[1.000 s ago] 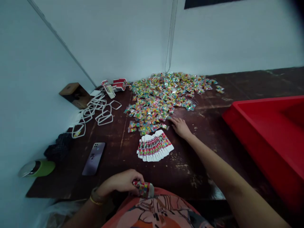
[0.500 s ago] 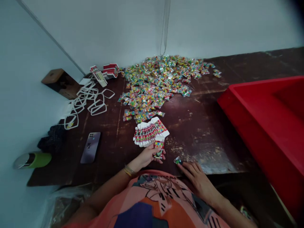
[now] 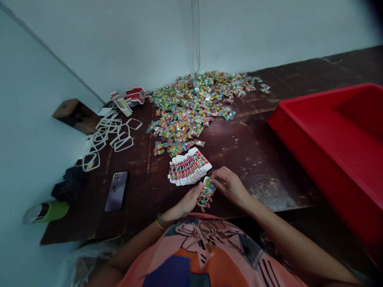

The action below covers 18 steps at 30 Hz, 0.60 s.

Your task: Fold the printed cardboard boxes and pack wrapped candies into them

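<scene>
By the table's (image 3: 146, 199) edge, the left hand (image 3: 188, 201) grips a box (image 3: 206, 195), the right hand (image 3: 231, 185) a packet (image 3: 208, 183) at its top. Fanned boxes (image 3: 189, 167) and packet heap (image 3: 197, 105) look unused.

Packets (image 3: 194, 101), fanned cartons (image 3: 189, 167) on table (image 3: 248, 147)

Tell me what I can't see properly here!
All in the head view:
Held box: print too small to read.
Right hand: its fingers hide whether it holds anything.
Phone: screen hidden by its upturned back.
Packet pile: bottom packets buried under others.
Red tray: picture's right edge cuts it off.
</scene>
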Tool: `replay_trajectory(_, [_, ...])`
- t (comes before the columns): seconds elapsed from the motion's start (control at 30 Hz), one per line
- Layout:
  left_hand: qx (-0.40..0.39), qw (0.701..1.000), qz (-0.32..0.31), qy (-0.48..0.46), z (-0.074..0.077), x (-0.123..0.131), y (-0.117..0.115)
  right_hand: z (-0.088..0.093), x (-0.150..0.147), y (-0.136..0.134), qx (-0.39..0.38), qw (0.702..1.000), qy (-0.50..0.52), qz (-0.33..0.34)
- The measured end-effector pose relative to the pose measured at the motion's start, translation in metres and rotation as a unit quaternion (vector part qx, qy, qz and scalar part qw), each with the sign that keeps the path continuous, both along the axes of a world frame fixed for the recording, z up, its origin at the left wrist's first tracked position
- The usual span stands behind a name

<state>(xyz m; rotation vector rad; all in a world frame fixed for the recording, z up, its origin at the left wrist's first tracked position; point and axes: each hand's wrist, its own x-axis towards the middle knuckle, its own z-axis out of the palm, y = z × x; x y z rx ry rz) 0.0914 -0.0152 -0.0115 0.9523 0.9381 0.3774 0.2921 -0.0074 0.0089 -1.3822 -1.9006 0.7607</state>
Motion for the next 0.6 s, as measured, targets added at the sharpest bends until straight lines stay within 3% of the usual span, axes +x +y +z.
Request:
replay_trajectory(0.13, [-0.024,1.000,0.005,0.002,0.001,-0.002,-0.001,0.005,0.002,0.004,0.086,0.991,-0.102,-0.003])
replay_trajectory(0.2, [-0.023,1.000,0.012,0.000,0.000,-0.003,0.001,0.007,-0.001,0.002,0.067,0.992,-0.083,0.070])
replay_trajectory(0.27, [-0.023,0.999,0.029,-0.010,-0.001,-0.003,0.003,0.005,-0.005,-0.002,0.014,0.992,-0.004,0.122])
replay_trajectory(0.33, [-0.032,0.998,0.041,-0.024,-0.002,-0.003,0.005,-0.003,-0.011,-0.009,-0.059,0.988,0.132,0.055])
replay_trajectory(0.37, [-0.037,0.998,0.042,-0.030,-0.002,-0.004,0.006,-0.008,-0.014,-0.013,-0.108,0.972,0.209,0.004])
replay_trajectory(0.43, [-0.042,0.998,0.035,-0.038,-0.002,-0.005,0.008,-0.019,-0.019,-0.018,-0.222,0.911,0.342,-0.059])
replay_trajectory(0.5, [-0.035,0.999,0.021,-0.037,-0.003,-0.005,0.010,-0.024,-0.023,-0.021,-0.328,0.851,0.408,-0.042])
replay_trajectory(0.53, [-0.024,0.999,0.010,-0.030,-0.002,-0.005,0.011,-0.024,-0.024,-0.020,-0.355,0.837,0.416,-0.028])
replay_trajectory(0.6, [0.009,1.000,-0.002,-0.005,0.000,-0.004,0.015,-0.016,-0.024,-0.017,-0.334,0.861,0.383,-0.007])
